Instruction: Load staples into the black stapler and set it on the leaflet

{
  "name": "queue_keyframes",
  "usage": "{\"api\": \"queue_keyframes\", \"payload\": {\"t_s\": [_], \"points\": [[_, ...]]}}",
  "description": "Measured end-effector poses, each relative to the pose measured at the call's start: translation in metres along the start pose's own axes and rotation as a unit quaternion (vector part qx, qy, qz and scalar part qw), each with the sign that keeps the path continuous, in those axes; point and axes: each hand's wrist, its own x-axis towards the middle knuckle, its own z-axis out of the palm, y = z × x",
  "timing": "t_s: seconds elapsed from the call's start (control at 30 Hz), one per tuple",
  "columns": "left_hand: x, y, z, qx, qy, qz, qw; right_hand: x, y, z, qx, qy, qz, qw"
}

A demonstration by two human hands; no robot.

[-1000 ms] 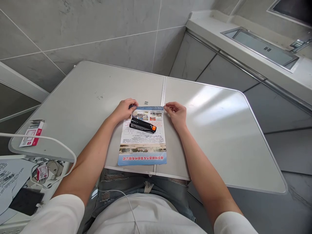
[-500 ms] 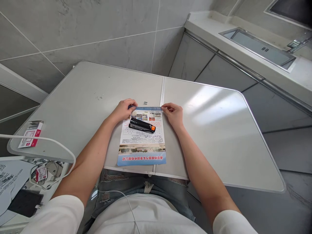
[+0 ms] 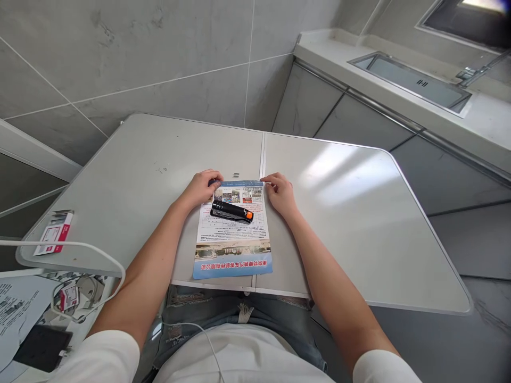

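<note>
A printed leaflet (image 3: 235, 250) with blue borders lies flat on the table, its large heading upside down from where I stand. On its upper half rests a black stapler (image 3: 231, 211) with an orange end pointing right. My left hand (image 3: 202, 187) is closed on the leaflet's far left corner, fingers curled over the edge. At the far right corner, my right hand (image 3: 281, 192) has its index fingertip on the edge and its thumb close by, the other fingers curled in. Two small strips of staples (image 3: 236, 175) lie just beyond the leaflet's far edge.
The light folding table (image 3: 351, 239) has a seam down its middle. A red and white packet (image 3: 54, 233) sits at its left end, with a white cable (image 3: 91, 250) crossing in front. A counter with a sink (image 3: 411, 82) stands at the far right.
My right index finger has straightened along the corner, with the thumb drawn slightly away from it. The view has shifted a little. The stapler still lies on the leaflet.
</note>
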Motion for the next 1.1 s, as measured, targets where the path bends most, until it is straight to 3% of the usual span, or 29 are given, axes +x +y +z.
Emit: {"api": "queue_keyframes", "payload": {"t_s": [0.17, 0.37, 0.53, 0.73, 0.9, 1.1], "points": [[0.000, 0.000, 0.002, 0.030, -0.010, 0.000, 0.999, -0.004, -0.006, -0.004, -0.072, -0.023, -0.069, 0.995], [-0.002, 0.000, 0.004, 0.068, -0.015, -0.009, 0.998, -0.010, -0.017, -0.019, -0.116, -0.188, -0.143, 0.965], [-0.003, -0.001, 0.005, 0.081, -0.001, -0.012, 0.997, -0.009, -0.021, -0.023, -0.146, -0.252, -0.175, 0.941], [-0.006, -0.004, 0.000, 0.119, 0.028, -0.082, 0.989, -0.013, -0.031, -0.013, -0.143, -0.256, -0.176, 0.940], [0.002, -0.014, -0.016, 0.127, -0.004, -0.148, 0.981, -0.016, -0.038, 0.000, -0.143, -0.255, -0.171, 0.941], [0.008, -0.022, -0.026, 0.125, -0.042, -0.059, 0.990, -0.016, -0.028, 0.005, -0.072, -0.215, -0.173, 0.959]]}}
